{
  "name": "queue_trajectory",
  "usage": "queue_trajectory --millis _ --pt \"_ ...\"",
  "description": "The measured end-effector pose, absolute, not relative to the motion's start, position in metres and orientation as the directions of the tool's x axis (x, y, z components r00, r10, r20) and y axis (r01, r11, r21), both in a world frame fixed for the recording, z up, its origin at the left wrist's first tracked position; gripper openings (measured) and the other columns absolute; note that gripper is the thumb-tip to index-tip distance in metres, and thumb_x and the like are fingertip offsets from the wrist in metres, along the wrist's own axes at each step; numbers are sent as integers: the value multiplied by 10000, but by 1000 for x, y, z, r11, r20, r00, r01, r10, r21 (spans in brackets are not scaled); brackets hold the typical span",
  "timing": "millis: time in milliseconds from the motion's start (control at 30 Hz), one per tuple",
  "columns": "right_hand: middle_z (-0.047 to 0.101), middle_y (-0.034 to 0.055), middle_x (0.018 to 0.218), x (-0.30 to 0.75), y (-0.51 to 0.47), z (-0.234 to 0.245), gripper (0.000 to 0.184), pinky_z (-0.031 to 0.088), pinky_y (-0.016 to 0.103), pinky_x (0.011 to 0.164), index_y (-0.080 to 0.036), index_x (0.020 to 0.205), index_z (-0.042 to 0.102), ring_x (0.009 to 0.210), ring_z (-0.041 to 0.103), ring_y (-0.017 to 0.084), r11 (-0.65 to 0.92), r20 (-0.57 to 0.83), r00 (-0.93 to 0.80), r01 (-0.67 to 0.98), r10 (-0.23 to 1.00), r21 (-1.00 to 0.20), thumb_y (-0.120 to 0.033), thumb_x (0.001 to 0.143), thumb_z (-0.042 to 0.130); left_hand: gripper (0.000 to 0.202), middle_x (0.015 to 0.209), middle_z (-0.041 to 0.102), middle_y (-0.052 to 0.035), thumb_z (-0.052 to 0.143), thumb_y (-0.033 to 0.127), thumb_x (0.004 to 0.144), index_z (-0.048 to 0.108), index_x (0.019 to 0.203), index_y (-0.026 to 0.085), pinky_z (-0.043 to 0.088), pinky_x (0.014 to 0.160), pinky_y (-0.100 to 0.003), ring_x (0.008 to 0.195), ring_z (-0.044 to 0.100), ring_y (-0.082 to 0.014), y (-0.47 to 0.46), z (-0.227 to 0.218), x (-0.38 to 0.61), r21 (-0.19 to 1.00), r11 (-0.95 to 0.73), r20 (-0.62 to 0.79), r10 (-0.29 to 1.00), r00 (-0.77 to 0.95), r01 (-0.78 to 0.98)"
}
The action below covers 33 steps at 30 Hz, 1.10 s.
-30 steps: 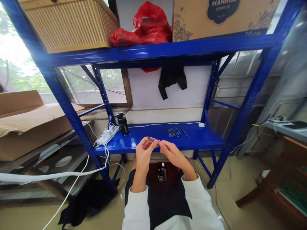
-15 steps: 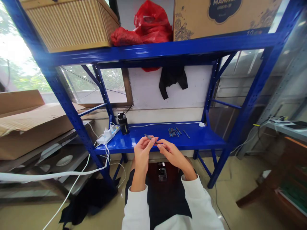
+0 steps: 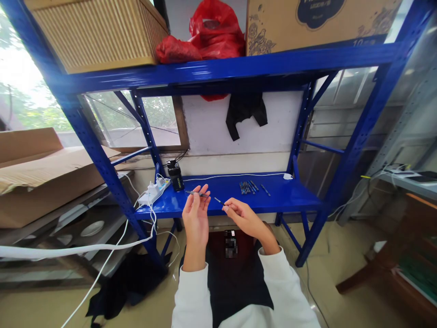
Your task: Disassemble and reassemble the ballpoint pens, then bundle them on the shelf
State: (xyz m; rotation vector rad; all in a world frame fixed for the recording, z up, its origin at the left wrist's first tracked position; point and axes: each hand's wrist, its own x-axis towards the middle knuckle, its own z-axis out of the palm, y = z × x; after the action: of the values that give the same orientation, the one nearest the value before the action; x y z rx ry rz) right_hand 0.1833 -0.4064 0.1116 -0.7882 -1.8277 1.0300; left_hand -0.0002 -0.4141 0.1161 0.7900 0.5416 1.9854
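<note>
Just above the front edge of the blue shelf (image 3: pixel 164 206), my left hand (image 3: pixel 195 218) is turned palm up. Its thumb pinches a dark pen part (image 3: pixel 198 194) against the fingers. Facing it, my right hand (image 3: pixel 243 216) grips a thin dark pen piece (image 3: pixel 219 201) with a lighter tip pointing left. A small gap separates the two pieces. Behind my right hand, several dark blue pens (image 3: pixel 248 187) lie side by side on the shelf, and one single pen (image 3: pixel 265 190) lies apart to their right.
A black bottle (image 3: pixel 175 176) stands at the shelf's left, beside a white power strip (image 3: pixel 150 195) with cables. A white charger (image 3: pixel 287 176) sits at the right end. Overhead, the upper shelf bears a slatted box (image 3: pixel 102 36), a red bag (image 3: pixel 218 36) and a carton (image 3: pixel 321 27).
My hands have parted. The pen both were holding is now in two pieces, one in each hand. My left hand moved left and its fingers spread somewhat; my right hand stayed nearly in place.
</note>
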Motion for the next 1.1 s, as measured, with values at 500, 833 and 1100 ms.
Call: queue_trajectory --millis 500,833,1100 --pt "460 -23 725 189 -406 114 496 279 300 548 -241 1097 778 621 352 153 429 414 -272 -5 869 -903 -716 1075 638 221 1447 803 -59 620 227 1148 828 1222 244 640 1058 -277 1234 783 -133 -403 104 -27 338 -408 106 912 -396 -848" --pt "501 -13 688 186 -411 118 549 270 312 582 -218 1010 825 634 368 155 452 396 -336 105 854 -886 -730 1069 636 354 1462 790 -61 880 445 995 820 1314 304 614 1078 -306 1161 783 -159 -414 114 -14 503 -424 224 906 -360 -754" --pt "569 -8 722 183 -410 117 524 285 316 621 -205 1003 845 655 384 154 470 393 -384 127 835 -874 -688 1077 657 494 1409 814 -114 913 515 954 798 1371 275 606 1115 -378 1137 812 -200 -418 118 -4 626 -445 320 896 -309 -641"
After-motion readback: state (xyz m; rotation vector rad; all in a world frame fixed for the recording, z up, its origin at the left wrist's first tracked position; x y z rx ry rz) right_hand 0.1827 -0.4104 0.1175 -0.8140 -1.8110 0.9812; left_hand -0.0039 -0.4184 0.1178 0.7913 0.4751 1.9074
